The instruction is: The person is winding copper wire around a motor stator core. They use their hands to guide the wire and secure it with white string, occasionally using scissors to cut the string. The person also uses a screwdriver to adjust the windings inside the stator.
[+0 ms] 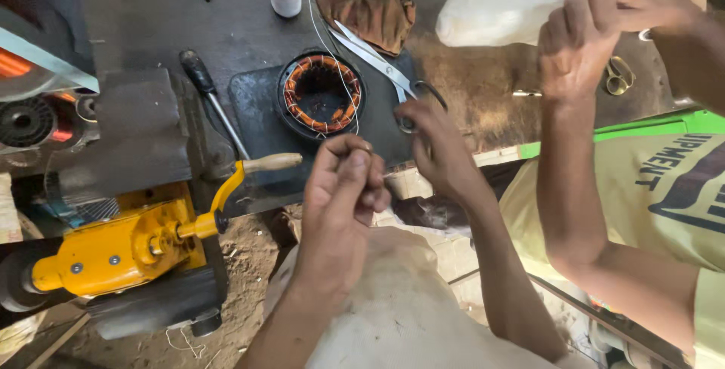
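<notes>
A yellow hand-crank winder [121,248] sits at nine o'clock; the left hand [343,188] is pinched shut on white thread [332,55] running up past the copper-wound stator [321,93] on the tabletop [151,14]; the right hand [430,142], fingers curled, grips the scissors [377,59]; a co-worker's hands [581,37] work at two o'clock.

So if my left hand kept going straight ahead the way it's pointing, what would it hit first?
Probably the motor stator, the black ring with copper windings just beyond the left hand. The white thread running across it may come first; depth is hard to judge.
</notes>
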